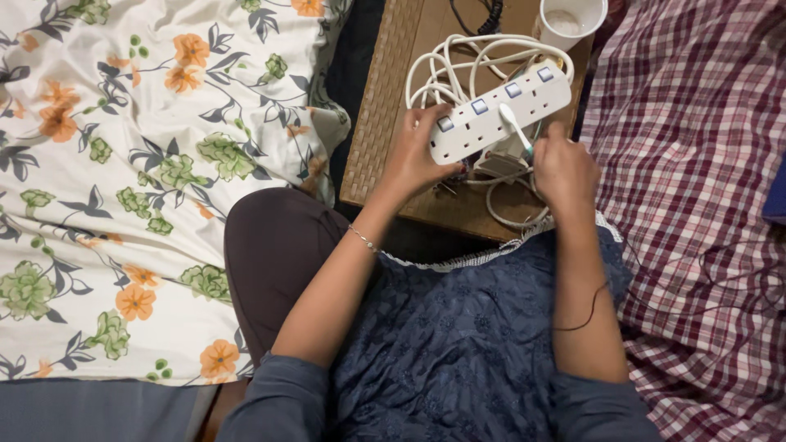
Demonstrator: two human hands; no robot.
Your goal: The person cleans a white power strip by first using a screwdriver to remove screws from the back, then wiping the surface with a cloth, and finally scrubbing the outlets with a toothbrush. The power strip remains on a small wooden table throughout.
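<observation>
Two hands are at work over my lap, and nearest to me is the dark blue embroidered cloth [458, 344] of my top, with my knee in dark brown trousers [274, 245] bent out to the left. A thin silver bracelet [363, 239] sits on my left wrist, and a dark red thread [585, 311] hangs around my right forearm.

My left hand [413, 155] is closed around the near end of a white power strip [499, 110], fingers curled under it and thumb on the top face, holding it tilted so that its far end rises to the right. My right hand [563, 168] is closed in a pinch on a small white brush-like tool [514, 127], whose slim white end lies across the face of the strip, near its middle. Whether the tip touches the plastic I cannot tell for sure.

Along the upper edge of the strip runs a row of blue-grey rocker switches [480, 106]. Under the strip is a low brown woven table [385, 98], and the white cable [458, 57] lies coiled on it in loose loops just beyond my hands. Further back, at the far right corner of the table, stands a white cup [571, 20]. A black coiled cord [490, 12] shows at the top edge.

To my left spreads a white sheet with orange and green flowers [123, 164]; to my right lies a red and white checked cloth [696, 164].
</observation>
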